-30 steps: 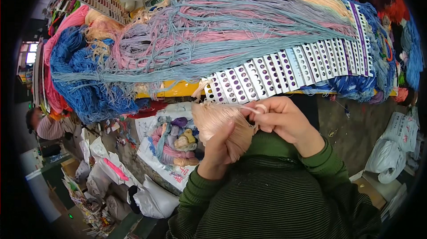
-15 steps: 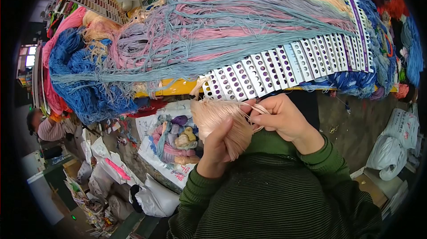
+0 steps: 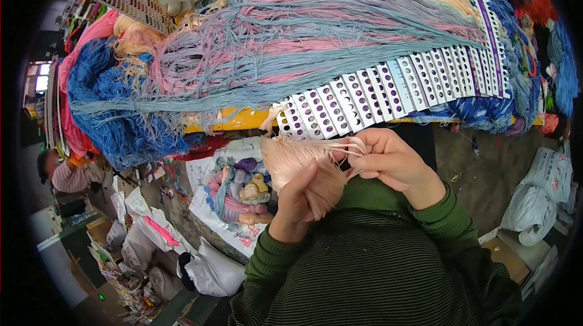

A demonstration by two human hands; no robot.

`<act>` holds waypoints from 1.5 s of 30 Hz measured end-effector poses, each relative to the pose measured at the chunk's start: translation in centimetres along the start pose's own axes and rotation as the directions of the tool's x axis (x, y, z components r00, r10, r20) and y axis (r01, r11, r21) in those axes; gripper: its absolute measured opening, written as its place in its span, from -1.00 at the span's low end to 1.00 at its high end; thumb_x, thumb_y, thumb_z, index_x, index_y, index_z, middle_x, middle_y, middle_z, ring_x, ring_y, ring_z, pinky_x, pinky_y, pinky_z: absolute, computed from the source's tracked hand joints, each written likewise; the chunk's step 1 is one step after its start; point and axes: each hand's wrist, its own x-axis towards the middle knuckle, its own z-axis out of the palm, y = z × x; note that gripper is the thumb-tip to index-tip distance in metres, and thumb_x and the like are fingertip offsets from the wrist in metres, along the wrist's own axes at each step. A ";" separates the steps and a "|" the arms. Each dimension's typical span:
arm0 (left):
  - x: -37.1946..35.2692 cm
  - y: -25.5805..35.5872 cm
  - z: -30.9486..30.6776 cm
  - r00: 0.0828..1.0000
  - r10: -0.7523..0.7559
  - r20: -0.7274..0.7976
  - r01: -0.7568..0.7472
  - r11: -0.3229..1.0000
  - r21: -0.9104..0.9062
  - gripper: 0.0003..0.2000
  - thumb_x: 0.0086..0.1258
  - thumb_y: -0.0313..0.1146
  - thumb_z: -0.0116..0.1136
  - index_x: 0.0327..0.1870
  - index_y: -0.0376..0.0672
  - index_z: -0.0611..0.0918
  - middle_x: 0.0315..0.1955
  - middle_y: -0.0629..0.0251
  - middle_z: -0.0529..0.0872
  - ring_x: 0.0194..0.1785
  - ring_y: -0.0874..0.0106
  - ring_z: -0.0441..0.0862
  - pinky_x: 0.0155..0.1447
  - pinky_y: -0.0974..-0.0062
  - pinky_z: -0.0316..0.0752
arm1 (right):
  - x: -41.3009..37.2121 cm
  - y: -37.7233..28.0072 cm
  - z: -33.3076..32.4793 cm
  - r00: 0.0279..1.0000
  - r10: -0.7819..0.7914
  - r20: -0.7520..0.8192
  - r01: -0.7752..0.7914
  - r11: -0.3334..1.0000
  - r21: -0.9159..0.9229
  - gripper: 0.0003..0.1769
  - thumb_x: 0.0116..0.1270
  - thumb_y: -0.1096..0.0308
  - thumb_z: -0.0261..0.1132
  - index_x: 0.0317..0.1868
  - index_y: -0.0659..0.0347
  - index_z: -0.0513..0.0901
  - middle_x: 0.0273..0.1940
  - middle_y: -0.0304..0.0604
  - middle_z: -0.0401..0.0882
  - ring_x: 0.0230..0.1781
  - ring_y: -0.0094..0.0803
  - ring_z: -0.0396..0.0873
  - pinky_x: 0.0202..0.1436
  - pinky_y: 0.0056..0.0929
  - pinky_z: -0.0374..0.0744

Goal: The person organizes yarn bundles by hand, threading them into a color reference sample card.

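Note:
A pale peach bundle of thread [image 3: 290, 159] is gripped in my left hand [image 3: 296, 195], its thumb lying across the near side. Several strands run from the bundle's right side to my right hand [image 3: 395, 162], whose fingers are closed on them, with loops of thread showing above the knuckles. Just beyond both hands, a row of white cards with punched holes [image 3: 325, 109] lies along the table edge. From the first card at the left, a short tuft of peach thread [image 3: 271, 118] hangs near the bundle's top.
Long blue, pink and lilac threads [image 3: 291, 47] spread over the table. A blue yarn heap [image 3: 109, 107] hangs at its left end. On the floor, small coloured skeins [image 3: 243, 189] lie on a white sack [image 3: 203, 213]. Plastic bags [image 3: 528, 201] stand at right. Another person [image 3: 70, 171] is at far left.
My right hand has moved slightly to the right, drawing the strands out farther from the bundle. My left hand stays nearly in place.

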 end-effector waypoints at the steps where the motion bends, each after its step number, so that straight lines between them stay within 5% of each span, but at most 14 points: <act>1: 0.0 -0.1 0.0 1.000 0.002 -0.014 -0.002 1.000 -0.004 -0.57 0.19 -0.30 -0.08 0.01 -0.44 0.27 0.03 0.03 0.31 0.11 0.29 0.27 0.18 0.27 0.18 | 0.0 -0.2 0.2 0.999 0.007 -0.037 -0.006 1.000 0.012 -0.89 0.11 0.50 0.10 -0.33 0.33 0.47 -0.46 -0.35 0.43 -0.59 -0.80 0.21 -0.60 -0.81 0.13; 9: 0.1 -0.1 -0.2 0.999 -0.009 -0.039 0.010 1.000 0.027 -0.58 0.19 -0.31 -0.09 -0.02 -0.46 0.30 -0.01 0.02 0.35 0.05 0.29 0.34 0.14 0.32 0.24 | 0.6 0.6 0.6 0.992 -0.085 -0.093 0.051 0.947 -0.317 -0.87 0.03 0.47 0.21 -0.42 0.39 0.55 -0.62 -0.35 0.45 -0.65 -0.78 0.28 -0.62 -0.83 0.19; 18: 0.1 -0.1 -0.3 0.999 0.006 -0.036 -0.003 0.997 0.082 -0.64 0.17 -0.40 -0.06 -0.04 -0.41 0.33 -0.03 0.03 0.36 0.04 0.29 0.34 0.14 0.37 0.24 | 0.2 -0.1 1.2 0.990 0.009 -0.139 -0.029 0.990 -0.137 -0.88 0.08 0.49 0.18 -0.40 0.40 0.54 -0.58 -0.30 0.47 -0.63 -0.76 0.32 -0.59 -0.78 0.26; 27: -0.6 0.5 -0.4 0.982 0.189 -0.019 -0.187 0.979 0.083 -0.84 0.13 -0.41 0.02 -0.32 -0.29 0.44 -0.41 0.24 0.47 -0.37 0.48 0.45 -0.19 0.57 0.40 | -0.7 0.1 -0.1 0.971 0.069 0.231 -0.128 0.959 0.254 -0.90 0.11 0.53 0.11 -0.34 0.37 0.46 -0.56 -0.30 0.43 -0.64 -0.67 0.29 -0.55 -0.74 0.29; 30: 0.8 3.1 0.2 0.982 -0.017 0.186 -0.139 0.600 0.788 -0.91 0.20 -0.45 -0.05 -0.41 -0.28 0.44 -0.55 0.27 0.48 -0.56 0.58 0.41 -0.45 0.73 0.33 | -1.4 -2.0 0.1 0.945 0.265 0.191 -0.284 0.956 0.075 -0.92 0.13 0.51 0.10 -0.36 0.35 0.47 -0.56 -0.32 0.42 -0.64 -0.68 0.28 -0.57 -0.71 0.27; 31: 0.1 3.9 0.3 0.951 -0.287 -0.117 0.301 0.770 0.563 -0.90 0.17 -0.45 0.00 -0.41 -0.30 0.43 -0.64 0.29 0.48 -0.60 0.59 0.40 -0.51 0.77 0.31 | -2.0 -3.4 0.9 0.984 0.173 -0.036 -0.171 0.879 -0.445 -0.93 0.12 0.50 0.11 -0.41 0.34 0.48 -0.58 -0.33 0.41 -0.64 -0.69 0.25 -0.61 -0.68 0.22; 32: -0.2 4.8 0.0 0.962 -0.253 -0.102 0.266 0.787 0.557 -0.89 0.17 -0.44 -0.01 -0.39 -0.30 0.43 -0.61 0.26 0.49 -0.59 0.59 0.41 -0.51 0.77 0.32 | -2.4 -4.2 0.4 0.998 0.034 -0.049 -0.060 0.594 -0.802 -0.93 0.09 0.50 0.14 -0.48 0.34 0.49 -0.60 -0.35 0.39 -0.65 -0.69 0.23 -0.60 -0.67 0.22; 34: -0.6 6.3 -0.6 0.978 -0.192 -0.079 0.204 0.814 0.544 -0.86 0.18 -0.42 -0.02 -0.36 -0.32 0.42 -0.54 0.20 0.51 -0.57 0.57 0.43 -0.50 0.76 0.34 | -2.9 -5.7 1.4 0.998 0.026 0.055 0.035 0.480 -0.876 -0.91 0.08 0.49 0.14 -0.51 0.36 0.49 -0.54 -0.28 0.40 -0.65 -0.68 0.21 -0.59 -0.67 0.22; 37: -1.4 7.3 -1.8 0.910 0.267 -0.318 -0.146 0.923 0.356 -0.78 0.26 -0.35 -0.26 -0.31 -0.35 0.39 -0.44 0.14 0.51 -0.50 0.48 0.46 -0.43 0.59 0.39 | -2.5 -6.8 1.3 0.899 -0.320 0.299 0.413 0.847 -0.334 -0.90 0.13 0.49 0.06 -0.49 0.34 0.45 -0.32 0.04 0.43 -0.68 -0.58 0.34 -0.67 -0.67 0.30; 39: -4.1 9.9 -10.6 0.919 0.381 -0.103 -0.393 0.904 -0.168 -0.79 0.25 -0.36 -0.28 -0.37 -0.33 0.40 -0.49 0.19 0.50 -0.48 0.44 0.47 -0.39 0.52 0.40 | -3.8 -8.2 -0.8 0.895 -0.414 0.163 0.399 0.909 0.118 -0.89 0.18 0.50 -0.02 -0.49 0.27 0.25 -0.47 -0.01 0.40 -0.71 -0.39 0.45 -0.82 -0.63 0.41; 40: -6.3 11.1 -16.4 0.914 0.404 0.041 -0.260 0.660 -0.705 -0.80 0.25 -0.37 -0.28 -0.40 -0.31 0.40 -0.51 0.21 0.50 -0.46 0.42 0.48 -0.37 0.49 0.40 | -4.3 -9.2 -1.2 0.897 -0.440 0.030 0.436 0.895 0.095 -0.83 0.17 0.48 0.01 -0.52 0.24 0.19 -0.53 -0.09 0.36 -0.72 -0.36 0.45 -0.81 -0.60 0.41; 42: -12.4 14.0 -26.4 0.937 0.338 -0.088 -0.318 0.722 -0.615 -0.79 0.24 -0.37 -0.28 -0.43 -0.30 0.40 -0.51 0.22 0.51 -0.42 0.38 0.50 -0.34 0.43 0.40 | -5.9 -12.5 -6.3 0.902 -0.430 -0.044 0.431 0.887 0.165 -0.87 0.13 0.48 0.05 -0.45 0.29 0.23 -0.50 -0.08 0.34 -0.42 -0.34 0.46 -0.07 -0.27 0.47; 43: -14.5 15.1 -27.5 0.835 0.375 -0.402 -0.518 0.782 -0.346 -0.80 0.24 -0.36 -0.27 -0.41 -0.30 0.41 -0.52 0.23 0.51 -0.44 0.39 0.50 -0.33 0.43 0.40 | -7.8 -15.1 -9.5 0.830 -0.518 -0.205 0.522 0.852 -0.042 -0.79 0.12 0.51 0.05 -0.24 0.41 0.29 -0.31 0.03 0.38 -0.19 -0.26 0.41 0.20 -0.21 0.19; 45: -14.9 15.8 -24.9 0.613 0.397 -0.683 -0.536 0.844 0.009 -0.79 0.23 -0.34 -0.24 -0.36 -0.31 0.41 -0.54 0.27 0.50 -0.46 0.42 0.48 -0.32 0.42 0.39 | -13.2 -23.1 -17.1 0.661 -0.679 -0.319 0.654 0.730 -0.199 -0.67 0.11 0.50 0.05 -0.11 0.47 0.30 -0.12 0.05 0.35 -0.06 -0.22 0.35 0.18 -0.29 0.21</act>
